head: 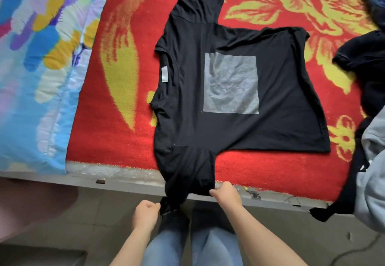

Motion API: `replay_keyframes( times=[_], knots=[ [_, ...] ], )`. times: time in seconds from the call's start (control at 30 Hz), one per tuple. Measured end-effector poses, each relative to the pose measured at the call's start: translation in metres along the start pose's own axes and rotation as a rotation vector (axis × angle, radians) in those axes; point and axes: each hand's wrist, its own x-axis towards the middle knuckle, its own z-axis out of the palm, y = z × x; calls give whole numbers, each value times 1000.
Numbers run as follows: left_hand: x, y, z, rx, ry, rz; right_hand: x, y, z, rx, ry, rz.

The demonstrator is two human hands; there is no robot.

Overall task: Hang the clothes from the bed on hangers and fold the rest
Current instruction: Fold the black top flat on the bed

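At bed point(116, 157) edge, hands point(145, 213) point(226, 194) pinch blk tee point(281, 128) sleeve.

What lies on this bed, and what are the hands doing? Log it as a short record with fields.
garment: black T-shirt with a grey square, spread out on the red floral blanket
near sleeve: hangs over the bed edge
left grip: hand curled round the sleeve's hem
right grip: hand pinches the sleeve's side
left of shirt: colourful pillow
right of shirt: dark clothes, grey garment
hangers: none in view
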Motion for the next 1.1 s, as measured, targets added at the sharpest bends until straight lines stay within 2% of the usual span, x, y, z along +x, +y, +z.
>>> replay_keyframes(
  times=[0.1,0.33,0.53,0.67,0.8,0.9,1.0,1.1],
  knots=[
    [5,33,-12,-3,63,119,3,-17,-35,-29,126,-29],
    [31,152,-9,18,207,335,37,-53,-107,34,209,-146],
    [76,222,-9,-122,313,389,81,-89,-145,-55,250,-422],
    [101,249,-1,-153,254,347,107,-114,-172,-51,275,-539],
    [102,260,-8,-247,468,393,117,-133,-190,-69,278,-634],
    [99,264,-28,-159,613,427,126,-145,-200,-133,315,-684],
    [104,260,-39,-108,639,296,139,-168,-211,-256,422,-739],
    [107,260,-35,-64,637,148,154,-187,-220,-404,459,-707]
  ],
)
